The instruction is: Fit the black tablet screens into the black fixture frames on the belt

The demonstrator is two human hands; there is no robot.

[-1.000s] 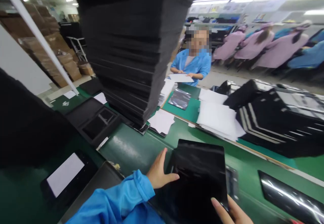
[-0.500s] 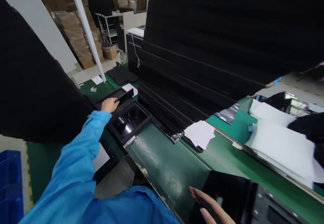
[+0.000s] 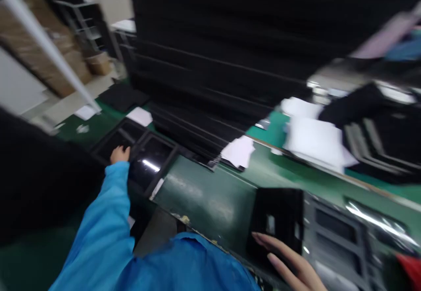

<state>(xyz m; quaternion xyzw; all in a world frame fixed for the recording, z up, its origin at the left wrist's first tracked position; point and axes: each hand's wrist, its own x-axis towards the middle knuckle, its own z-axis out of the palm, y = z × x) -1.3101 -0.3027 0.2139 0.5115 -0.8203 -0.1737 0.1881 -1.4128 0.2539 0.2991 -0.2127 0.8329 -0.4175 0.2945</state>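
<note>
My left hand [image 3: 120, 154] rests at the near edge of a black frame [image 3: 108, 144] on the green bench; its fingers are blurred and partly hidden. Just right of it lies a second black frame with a glossy dark panel [image 3: 151, 157] inside. My right hand [image 3: 289, 260], fingers apart and holding nothing, hovers over the near part of a flat black case [image 3: 278, 216]. Beside that case sits a grey-black slotted frame [image 3: 338, 234].
A tall black curtain [image 3: 223, 41] hangs behind the bench [image 3: 204, 194]. White sheets [image 3: 238, 150] lie below its edge, with a larger white stack [image 3: 314, 142] farther right. A white pole [image 3: 49, 45] slants at the left. A person's blue sleeve [image 3: 404, 47] shows top right.
The view has swung right. The thin black piece that my left hand held upright now no longer stands up, and that hand is lower over the left frame. More of the slotted frame shows.
</note>
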